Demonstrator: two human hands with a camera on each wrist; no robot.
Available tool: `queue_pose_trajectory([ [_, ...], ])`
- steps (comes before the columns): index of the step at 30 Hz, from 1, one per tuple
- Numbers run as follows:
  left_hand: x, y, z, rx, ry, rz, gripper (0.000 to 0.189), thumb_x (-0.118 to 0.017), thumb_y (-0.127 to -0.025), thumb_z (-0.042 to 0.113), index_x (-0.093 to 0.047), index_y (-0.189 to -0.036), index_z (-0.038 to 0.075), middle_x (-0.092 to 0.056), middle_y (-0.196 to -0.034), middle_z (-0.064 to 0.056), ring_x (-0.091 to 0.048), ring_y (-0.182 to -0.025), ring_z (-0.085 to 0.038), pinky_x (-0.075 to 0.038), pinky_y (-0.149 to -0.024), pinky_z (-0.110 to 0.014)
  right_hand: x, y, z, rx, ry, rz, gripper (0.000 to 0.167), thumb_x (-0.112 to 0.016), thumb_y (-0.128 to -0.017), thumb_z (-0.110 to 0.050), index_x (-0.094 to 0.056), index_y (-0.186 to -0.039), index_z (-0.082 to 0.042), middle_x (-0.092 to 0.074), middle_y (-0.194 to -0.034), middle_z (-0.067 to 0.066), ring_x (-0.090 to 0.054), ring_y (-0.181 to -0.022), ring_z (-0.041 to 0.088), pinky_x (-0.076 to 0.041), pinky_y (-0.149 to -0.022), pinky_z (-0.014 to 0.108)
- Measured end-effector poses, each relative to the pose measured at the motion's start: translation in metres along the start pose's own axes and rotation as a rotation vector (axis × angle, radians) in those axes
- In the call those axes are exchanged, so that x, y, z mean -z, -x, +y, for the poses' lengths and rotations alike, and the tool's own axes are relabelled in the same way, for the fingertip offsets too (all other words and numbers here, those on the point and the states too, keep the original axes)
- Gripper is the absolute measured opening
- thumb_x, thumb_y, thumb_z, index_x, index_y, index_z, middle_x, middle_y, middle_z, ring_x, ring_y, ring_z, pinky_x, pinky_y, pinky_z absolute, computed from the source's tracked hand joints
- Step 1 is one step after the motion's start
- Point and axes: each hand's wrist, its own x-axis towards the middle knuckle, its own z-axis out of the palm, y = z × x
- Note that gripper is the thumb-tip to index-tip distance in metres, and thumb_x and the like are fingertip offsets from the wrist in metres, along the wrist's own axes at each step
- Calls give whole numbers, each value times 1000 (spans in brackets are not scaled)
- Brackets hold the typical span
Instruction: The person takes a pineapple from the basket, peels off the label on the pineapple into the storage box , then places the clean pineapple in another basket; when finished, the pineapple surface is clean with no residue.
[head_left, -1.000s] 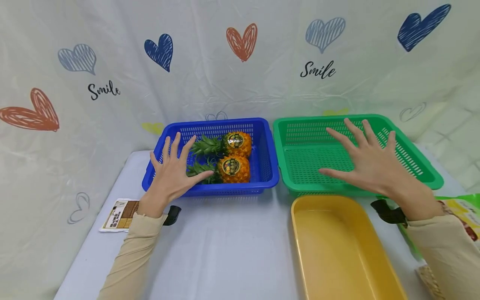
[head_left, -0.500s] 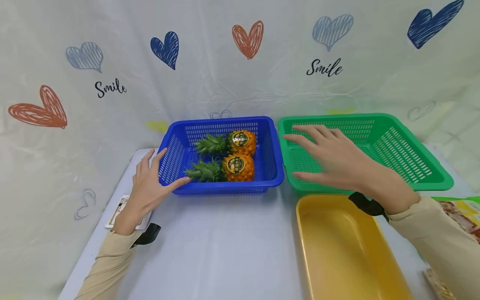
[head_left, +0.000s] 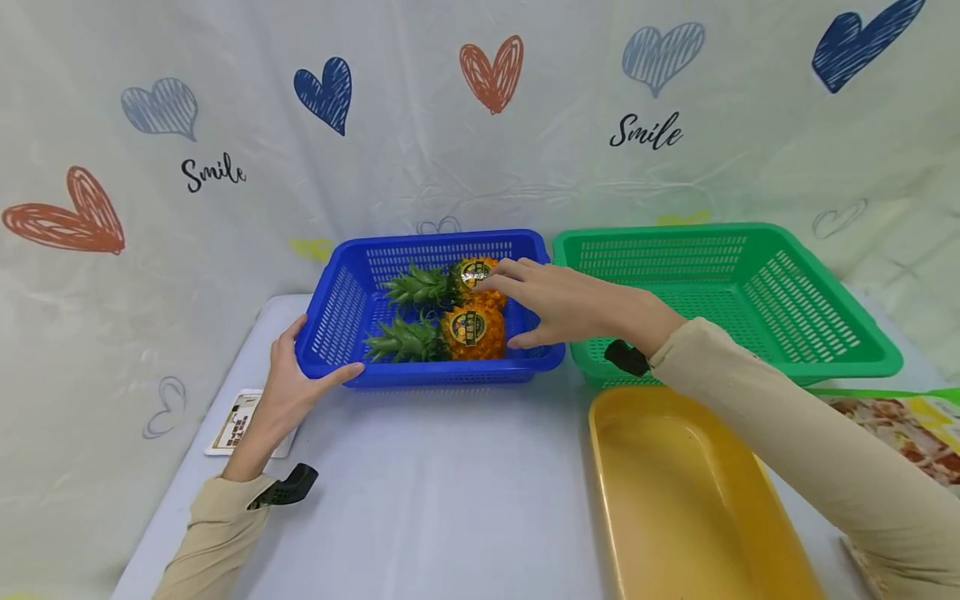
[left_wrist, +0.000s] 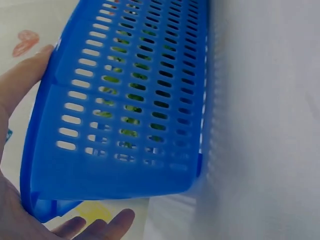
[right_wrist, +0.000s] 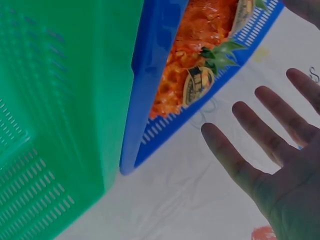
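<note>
Two pineapples with orange bodies, green crowns and round dark labels lie side by side in a blue basket (head_left: 431,377). The front pineapple (head_left: 487,333) is in full sight; my right hand overlaps part of the rear pineapple (head_left: 450,283) in the head view. That right hand (head_left: 570,304) hovers over the basket's right side, fingers spread and holding nothing. At the basket's front left corner is my left hand (head_left: 288,383), its thumb along the front rim and its fingers by the left side. Through the slots in the left wrist view, green leaves (left_wrist: 132,107) show.
To the right of the blue basket stands a green basket (head_left: 840,369). A yellow tray (head_left: 611,500) lies in front of it. A colourful packet (head_left: 892,425) is at the right, partly behind my sleeve. A small printed packet (head_left: 236,425) lies under my left forearm.
My right hand has swung left from above the green basket to above the pineapples. The left hand has dropped back and left to the blue basket's front left corner.
</note>
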Motion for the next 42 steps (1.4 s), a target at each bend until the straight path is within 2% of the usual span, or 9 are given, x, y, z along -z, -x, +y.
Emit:
queue_pose_trajectory([
  [3,-1,0,-3,20,4,-7,121,-83,-88,46,1,-169,12,-7,-169,-24,-24,-149,-47,-27,-118,-67,-4,-15,5,1,-36,-71,80,-84,-92,-31,-42,-158,-16,-38,-160,13,-39,-146,37,-44,-112,56],
  [10,-2,0,-7,8,57,-11,119,-83,-89,41,2,-168,12,-9,-170,-23,-24,-150,-45,-26,-119,-65,-7,-41,10,13,-81,-189,87,-86,-90,-26,-37,-160,-12,-34,-162,16,-36,-149,37,-40,-116,56],
  [16,-4,-4,-4,16,56,-40,120,-82,-89,44,3,-168,14,-10,-170,-23,-22,-152,-44,-24,-121,-64,-9,-55,10,-28,-71,-285,91,-88,-88,-23,-35,-162,-13,-27,-167,19,-31,-153,38,-37,-118,56],
  [19,-3,-3,-4,19,50,-36,120,-83,-89,44,2,-168,14,-8,-171,-21,-20,-153,-43,-23,-121,-64,-10,-62,10,-43,-81,-322,92,-87,-88,-23,-34,-163,-12,-25,-169,18,-33,-152,38,-38,-118,55],
  [30,-4,-2,-6,26,71,-29,118,-83,-89,41,1,-168,14,-8,-171,-21,-20,-154,-43,-22,-122,-64,-21,-76,11,-22,-55,-363,90,-87,-89,-28,-36,-162,-9,-34,-163,16,-40,-147,34,-40,-117,51],
  [42,-4,-1,-6,29,76,-22,117,-83,-89,38,0,-168,12,-12,-170,-23,-22,-153,-45,-21,-122,-64,-24,-81,8,-52,-18,-397,95,-84,-91,-31,-29,-165,-9,-28,-166,15,-41,-147,32,-41,-116,49],
])
